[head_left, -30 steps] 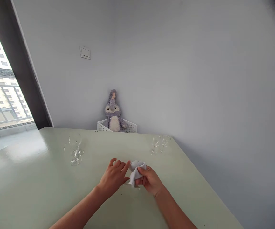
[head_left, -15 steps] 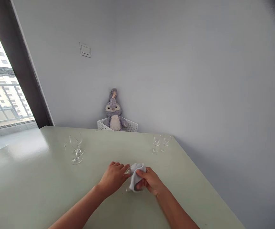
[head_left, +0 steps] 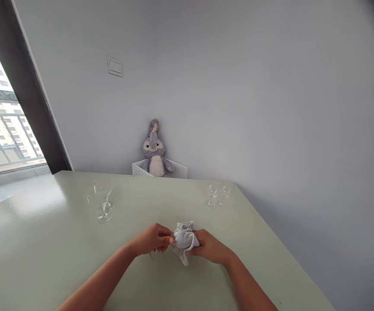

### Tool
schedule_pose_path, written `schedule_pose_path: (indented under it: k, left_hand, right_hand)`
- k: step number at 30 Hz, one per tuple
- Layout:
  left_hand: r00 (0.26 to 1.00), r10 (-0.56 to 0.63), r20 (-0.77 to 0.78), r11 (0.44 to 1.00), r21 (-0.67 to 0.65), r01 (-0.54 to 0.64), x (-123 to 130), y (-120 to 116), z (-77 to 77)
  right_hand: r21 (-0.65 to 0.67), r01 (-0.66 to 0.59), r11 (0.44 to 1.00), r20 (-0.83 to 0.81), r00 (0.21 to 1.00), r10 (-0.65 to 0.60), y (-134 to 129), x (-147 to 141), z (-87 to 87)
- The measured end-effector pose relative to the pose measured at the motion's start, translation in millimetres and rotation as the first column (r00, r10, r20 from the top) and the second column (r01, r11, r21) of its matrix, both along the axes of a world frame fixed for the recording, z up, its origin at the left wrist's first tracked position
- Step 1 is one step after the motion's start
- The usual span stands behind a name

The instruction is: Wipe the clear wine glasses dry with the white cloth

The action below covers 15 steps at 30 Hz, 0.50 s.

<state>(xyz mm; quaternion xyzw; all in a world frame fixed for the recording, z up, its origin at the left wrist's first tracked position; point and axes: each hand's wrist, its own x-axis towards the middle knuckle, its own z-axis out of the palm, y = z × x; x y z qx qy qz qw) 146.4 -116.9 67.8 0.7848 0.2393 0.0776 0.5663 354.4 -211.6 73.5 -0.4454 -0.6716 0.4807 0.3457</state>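
Near the front middle of the table, a small stemmed glass (head_left: 175, 236) lies on its side in the air between my hands. My left hand (head_left: 153, 240) is closed round its stem, and part of the foot shows below the fingers. A pale grey-white cloth (head_left: 187, 254) is bunched in and about the bowl, which points right. My right hand (head_left: 211, 247) grips the cloth at the bowl, its fingertips partly hidden by the folds.
Clear stemmed glasses (head_left: 104, 216) stand upright at the left of the pale green table (head_left: 135, 285). Two more glasses (head_left: 210, 196) stand near the far right edge. Behind the table, a plush toy (head_left: 156, 157) sits in a white perforated basket (head_left: 180, 172) against the wall.
My left hand has turned and its fingers have closed in round the stem. My right hand has shifted slightly and the cloth has changed shape about the bowl. The standing glasses have not moved.
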Motion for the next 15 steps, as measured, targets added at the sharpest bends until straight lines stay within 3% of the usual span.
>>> schedule_pose_path:
  k: [3,6,8,10,11,13,15]
  left_hand:
    - [1.0,0.024,0.0,0.999,-0.036,-0.024,-3.6,5.4,-1.1]
    - [0.985,0.169,-0.023,0.985,-0.02,-0.169,-10.8,15.7,-1.5]
    - [0.948,0.317,-0.025,0.948,0.029,-0.317,-15.2,23.1,-1.1]
    - [0.884,0.466,-0.037,0.881,0.111,-0.46,-16.4,27.1,-1.1]
    - [0.851,0.522,-0.049,0.845,0.16,-0.51,-15.3,26.8,-1.6]
    - [0.82,0.567,-0.078,0.805,0.263,-0.532,-8.9,20.6,-4.4]
    - [0.842,0.531,-0.093,0.8,0.382,-0.462,1.2,8.4,-9.7]
  right_hand:
    - [0.02,0.032,0.999,-0.04,0.999,-0.031,4.8,10.2,-2.4]
    - [0.056,0.249,0.967,-0.083,0.966,-0.244,10.5,21.8,-9.2]
    - [0.158,0.468,0.869,-0.054,0.883,-0.466,12.7,25.0,-13.5]
    - [0.388,0.57,0.725,0.002,0.786,-0.619,12.6,20.0,-16.4]
    - [0.528,0.534,0.661,0.045,0.759,-0.649,11.6,14.1,-17.4]
    - [0.76,0.309,0.572,0.184,0.742,-0.645,8.8,-2.7,-19.5]
    - [0.858,0.04,0.511,0.342,0.698,-0.629,6.3,-21.3,-22.5]
